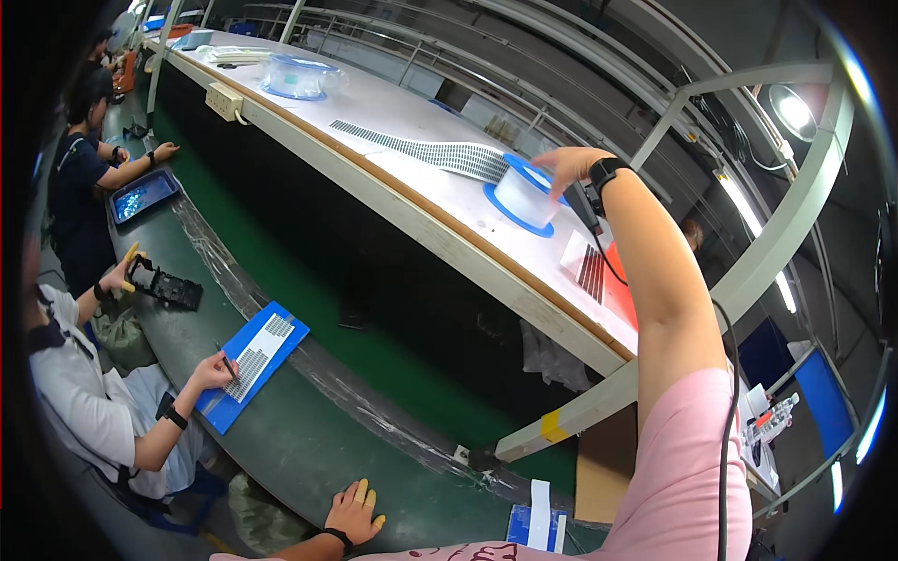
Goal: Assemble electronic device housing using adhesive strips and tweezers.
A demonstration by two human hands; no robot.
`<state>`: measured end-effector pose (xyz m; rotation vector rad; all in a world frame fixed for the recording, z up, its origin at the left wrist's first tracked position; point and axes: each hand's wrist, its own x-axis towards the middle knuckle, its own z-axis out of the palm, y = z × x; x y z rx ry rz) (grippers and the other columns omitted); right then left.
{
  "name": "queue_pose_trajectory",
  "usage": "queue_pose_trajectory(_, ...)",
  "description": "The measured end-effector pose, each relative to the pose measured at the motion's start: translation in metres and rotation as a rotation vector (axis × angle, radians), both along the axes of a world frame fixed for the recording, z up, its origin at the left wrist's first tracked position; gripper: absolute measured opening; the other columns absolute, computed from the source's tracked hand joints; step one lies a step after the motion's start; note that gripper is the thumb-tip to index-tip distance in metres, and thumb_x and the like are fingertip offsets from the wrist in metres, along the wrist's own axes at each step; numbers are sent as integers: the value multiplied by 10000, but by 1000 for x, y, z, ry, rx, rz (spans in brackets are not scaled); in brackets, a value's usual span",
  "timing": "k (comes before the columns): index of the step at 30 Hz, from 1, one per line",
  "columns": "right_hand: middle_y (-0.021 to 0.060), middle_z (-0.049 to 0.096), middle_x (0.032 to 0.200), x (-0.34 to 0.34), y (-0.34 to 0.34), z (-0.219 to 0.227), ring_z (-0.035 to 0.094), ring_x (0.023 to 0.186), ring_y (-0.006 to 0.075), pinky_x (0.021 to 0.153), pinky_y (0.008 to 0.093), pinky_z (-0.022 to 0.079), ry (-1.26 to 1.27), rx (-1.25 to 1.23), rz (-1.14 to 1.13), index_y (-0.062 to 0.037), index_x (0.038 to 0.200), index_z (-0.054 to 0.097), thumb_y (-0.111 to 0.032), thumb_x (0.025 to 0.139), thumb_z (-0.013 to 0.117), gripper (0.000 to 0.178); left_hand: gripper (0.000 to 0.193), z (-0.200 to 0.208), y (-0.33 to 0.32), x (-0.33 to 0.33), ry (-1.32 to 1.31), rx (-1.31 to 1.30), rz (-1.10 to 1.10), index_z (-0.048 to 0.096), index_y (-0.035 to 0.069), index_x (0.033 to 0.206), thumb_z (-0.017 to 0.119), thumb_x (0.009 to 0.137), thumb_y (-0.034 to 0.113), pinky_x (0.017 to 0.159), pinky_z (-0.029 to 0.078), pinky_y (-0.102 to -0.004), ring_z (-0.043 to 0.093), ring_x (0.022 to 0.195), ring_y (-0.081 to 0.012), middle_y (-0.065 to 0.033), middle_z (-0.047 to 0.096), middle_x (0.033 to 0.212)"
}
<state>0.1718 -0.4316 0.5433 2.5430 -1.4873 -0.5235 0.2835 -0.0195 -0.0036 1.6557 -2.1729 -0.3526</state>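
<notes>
My right hand (572, 168) reaches out to a reel (520, 198) with blue flanges and a whitish wound core. Its curled fingers are at the reel's upper rim and seem to grip it; the fingertips are partly hidden. From the reel a long white strip (430, 151) with rows of small dark labels runs off to the left across the white shelf (393, 178). My left hand (354, 516) lies flat on the green worktable (309, 411), holding nothing. Yellow covers sit on some of its fingertips. A blue board with white strips (538, 525) lies right of it.
Another reel (297, 79) in clear wrap stands farther along the shelf. A striped label sheet (591, 271) lies nearer, beside something red. At left a co-worker's hand (213, 370) works on a labelled blue board (254, 363). Beyond are a black part (166, 285) and a blue tray (145, 196).
</notes>
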Motion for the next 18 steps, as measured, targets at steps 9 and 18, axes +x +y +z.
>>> queue_pose_trajectory(9,165,447,1236,90,-12,-52,405,1164,292,954,336,341,-264,-305,56,-71,1263,380,-163,610,654,714,558,-2,1,0,-25,-14,-2,490,6,1127,507,745,414,917,278,-443,336,1169,-325,-199,389,1254)
queue_pose_trajectory(18,175,185,1394,145,-29,-86,123,1306,281,1049,407,54,-656,366,120,-45,1337,240,-594,694,567,906,534,16,-5,1,-54,20,-14,477,26,1150,466,787,418,921,281,-403,328,1193,-285,-181,389,1267)
